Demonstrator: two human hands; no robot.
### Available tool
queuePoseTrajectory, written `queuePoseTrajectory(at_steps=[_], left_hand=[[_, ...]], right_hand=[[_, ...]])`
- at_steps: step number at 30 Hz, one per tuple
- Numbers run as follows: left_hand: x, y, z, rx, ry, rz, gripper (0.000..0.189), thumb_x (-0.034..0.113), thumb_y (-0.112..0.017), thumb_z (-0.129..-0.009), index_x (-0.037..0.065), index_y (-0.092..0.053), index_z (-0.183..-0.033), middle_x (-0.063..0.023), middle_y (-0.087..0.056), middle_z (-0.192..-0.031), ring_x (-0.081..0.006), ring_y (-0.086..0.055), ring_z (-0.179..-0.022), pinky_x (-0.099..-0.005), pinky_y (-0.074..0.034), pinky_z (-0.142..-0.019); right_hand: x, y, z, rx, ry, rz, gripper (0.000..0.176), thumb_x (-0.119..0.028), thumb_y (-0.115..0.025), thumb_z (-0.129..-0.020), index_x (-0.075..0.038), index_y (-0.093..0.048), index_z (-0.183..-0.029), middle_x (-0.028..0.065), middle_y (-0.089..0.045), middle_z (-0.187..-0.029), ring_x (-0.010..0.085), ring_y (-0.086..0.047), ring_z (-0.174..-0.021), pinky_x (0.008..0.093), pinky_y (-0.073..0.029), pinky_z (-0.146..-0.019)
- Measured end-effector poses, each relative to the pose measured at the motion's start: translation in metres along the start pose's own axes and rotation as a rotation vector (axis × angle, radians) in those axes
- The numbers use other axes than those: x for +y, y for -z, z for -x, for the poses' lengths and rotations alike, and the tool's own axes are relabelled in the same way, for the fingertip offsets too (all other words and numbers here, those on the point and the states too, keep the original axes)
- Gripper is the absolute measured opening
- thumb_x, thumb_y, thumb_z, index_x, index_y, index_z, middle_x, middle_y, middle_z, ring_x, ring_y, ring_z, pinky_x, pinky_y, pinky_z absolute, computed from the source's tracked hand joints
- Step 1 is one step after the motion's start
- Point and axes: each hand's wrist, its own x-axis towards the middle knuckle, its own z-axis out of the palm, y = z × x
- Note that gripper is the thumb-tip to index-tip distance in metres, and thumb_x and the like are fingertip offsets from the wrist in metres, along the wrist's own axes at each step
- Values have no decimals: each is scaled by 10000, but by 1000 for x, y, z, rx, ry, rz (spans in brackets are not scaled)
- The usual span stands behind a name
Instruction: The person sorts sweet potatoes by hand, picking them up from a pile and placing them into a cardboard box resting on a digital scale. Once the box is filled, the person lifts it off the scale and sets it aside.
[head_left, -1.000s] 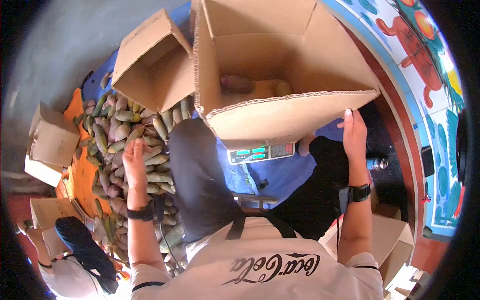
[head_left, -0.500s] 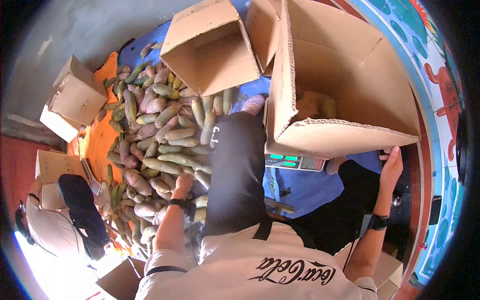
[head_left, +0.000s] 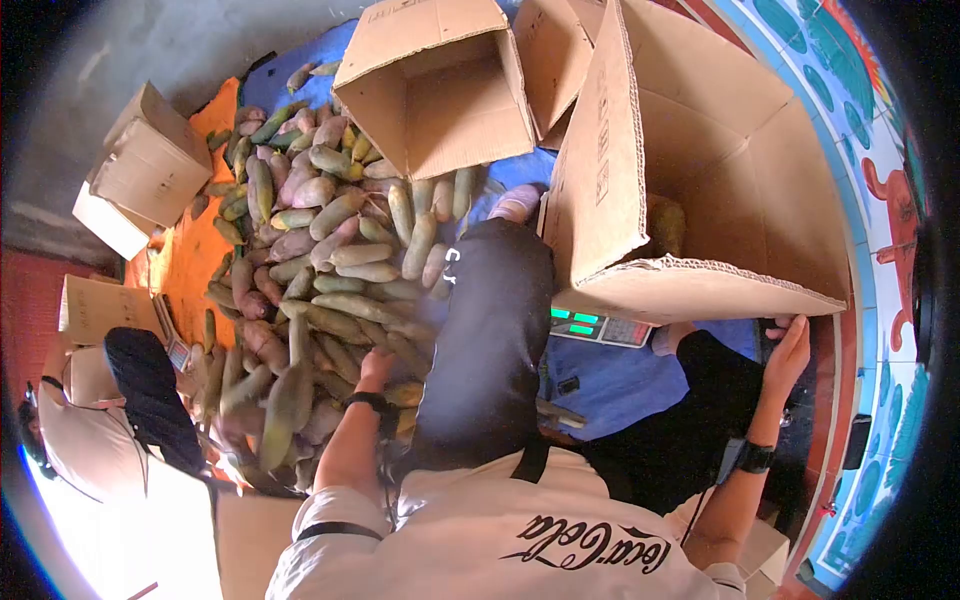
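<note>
My left hand (head_left: 376,368) is down in a pile of long green and purplish radishes (head_left: 368,271), its fingers curled among them; what they grip is hidden. Beside it, toward the left, a long green radish (head_left: 288,402) lies across others, partly blurred. My right hand (head_left: 789,345) is closed on the near right corner of a large open cardboard box (head_left: 720,283). Inside that box a greenish radish (head_left: 666,228) shows in part. Under the box, a digital scale (head_left: 600,326) shows lit green readouts.
A tilted open box (head_left: 465,115) stands behind the pile, with another carton (head_left: 553,60) beside it. Cartons (head_left: 155,155) sit on the left by an orange sheet (head_left: 185,285). A co-worker (head_left: 95,440) crouches at lower left. Blue sheeting (head_left: 630,385) lies between my legs.
Long green radishes have appeared left of my left hand, some blurred. A carton at lower left has come closer to the pile. My right hand remains at the big box's corner; the view has shifted slightly.
</note>
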Motion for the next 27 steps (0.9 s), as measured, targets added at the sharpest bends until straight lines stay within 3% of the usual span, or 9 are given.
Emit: queuePoseTrajectory(at_steps=[1, 4, 9, 11, 15, 17, 18, 21, 27], left_hand=[[26, 10, 10, -28, 278, 271, 293, 253, -558, -790, 68, -623, -1008, -155, -643, -970, -333, -601, -919, -414, -461, -823], [-84, -85, -70, -21, -337, -513, 250, 147, -464, -836, 113, -612, -1035, -118, -591, -1070, -277, -539, -1020, -361, -404, -902], [51, -4, 10, -147, -43, -141, 450, 274, -512, -789, 113, -516, -1209, -190, -539, -1175, -336, -512, -1098, -423, -409, -932], [91, 26, 39, 29, 103, -179, 478, 286, -512, -794, 134, -473, -1246, -183, -542, -1167, -333, -502, -1109, -414, -406, -938], [52, 27, 17, -111, 127, -137, 488, 268, -502, -804, 124, -437, -1266, -189, -509, -1205, -333, -485, -1129, -399, -396, -952], [38, 31, 11, 11, 130, -145, 495, 281, -519, -796, 115, -432, -1254, -191, -476, -1235, -339, -471, -1135, -390, -385, -963], [63, 50, 26, 104, 240, -140, 477, 228, -573, -766, 104, -464, -1213, -178, -458, -1228, -332, -453, -1140, -383, -385, -962], [86, 72, 41, 217, 217, -128, 478, 155, -600, -736, 108, -473, -1194, -163, -456, -1193, -329, -443, -1138, -376, -390, -955], [88, 55, 28, 177, 233, -148, 501, 99, -610, -712, 86, -456, -1189, -180, -400, -1208, -359, -448, -1114, -384, -411, -932]], right_hand=[[0, 0, 0, 10, -2, 13, 381, -288, -354, -978, 36, -555, -975, 63, -582, -785, 130, -525, -607, 258, -429, -578], [3, 2, -1, 9, 2, 43, 375, -284, -355, -977, 31, -559, -976, 68, -589, -790, 132, -531, -608, 264, -432, -574], [4, 0, -1, 7, -57, -13, 386, -297, -348, -980, 19, -566, -1026, 58, -594, -792, 117, -531, -610, 240, -412, -570], [3, 0, 0, 13, -46, -17, 379, -300, -351, -979, 7, -567, -1034, 46, -599, -798, 107, -529, -613, 229, -393, -550], [10, 2, -2, 12, -38, -2, 378, -306, -352, -978, -2, -570, -1025, 39, -604, -802, 98, -528, -611, 222, -370, -530], [11, 2, -2, 13, -53, 10, 381, -317, -352, -977, -9, -574, -1010, 34, -609, -808, 92, -528, -610, 219, -355, -519], [11, 2, -2, 13, -55, 9, 381, -317, -352, -977, -9, -574, -1010, 34, -609, -808, 92, -528, -610, 219, -355, -519], [11, 3, -1, 13, -42, -10, 388, -327, -353, -976, -11, -577, -994, 37, -610, -797, 93, -528, -602, 219, -351, -517], [9, 3, -2, 28, -79, 35, 386, -302, -339, -978, 13, -560, -983, 57, -584, -792, 134, -533, -636, 265, -431, -592]])
